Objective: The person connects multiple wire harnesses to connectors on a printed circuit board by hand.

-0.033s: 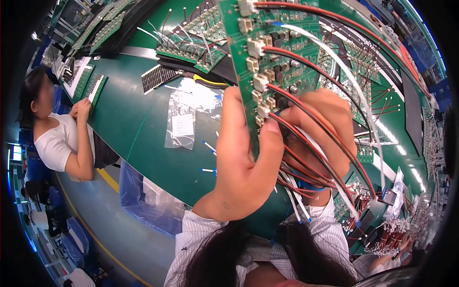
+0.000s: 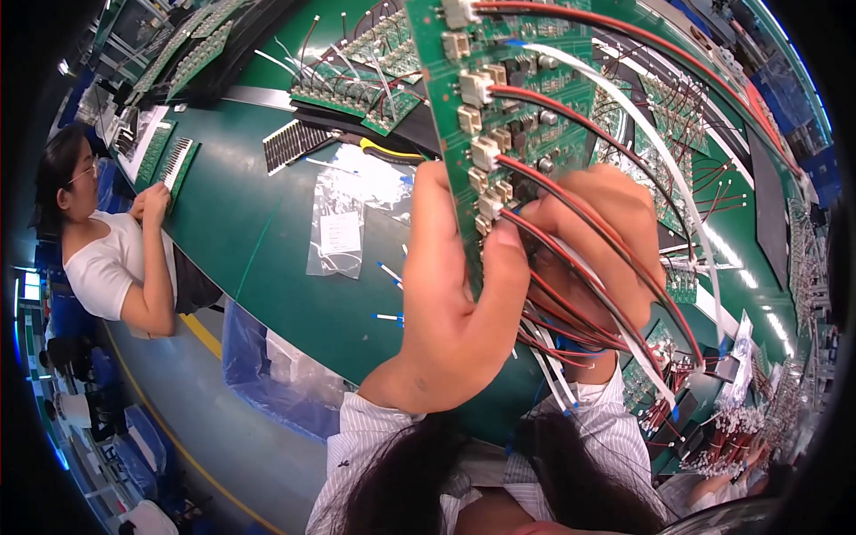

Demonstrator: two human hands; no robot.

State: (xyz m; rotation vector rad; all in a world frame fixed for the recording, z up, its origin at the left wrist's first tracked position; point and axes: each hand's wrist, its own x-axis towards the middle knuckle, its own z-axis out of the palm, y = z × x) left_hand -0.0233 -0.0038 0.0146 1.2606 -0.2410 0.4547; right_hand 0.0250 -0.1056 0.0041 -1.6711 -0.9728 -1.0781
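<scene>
My left hand (image 2: pixel 455 303) grips a green circuit board (image 2: pixel 441 80) upright by its lower edge, thumb beside the connectors, fingers behind. A row of cream connectors (image 2: pixel 484 153) lines its left side. Red-and-black wire pairs (image 2: pixel 571 201) run from several of them. One white flat cable (image 2: pixel 615 89) with a blue end arches from the board's upper part. At the lower connectors my right hand (image 2: pixel 606 232) is closed, its fingertips pinching the blue end of another white flat cable (image 2: pixel 662 389), partly hidden behind fingers and wires.
More wired boards (image 2: pixel 357 98) lie at the back. Cutters (image 2: pixel 388 152) with yellow-and-black handles and a clear plastic bag (image 2: pixel 337 227) rest on the green table (image 2: pixel 267 267). Bundled wires (image 2: pixel 731 437) are at right. A co-worker (image 2: pixel 116 259) handles a board at left.
The free ends of the white flat cables have swung slightly. Both hands and the board stay almost in place.
</scene>
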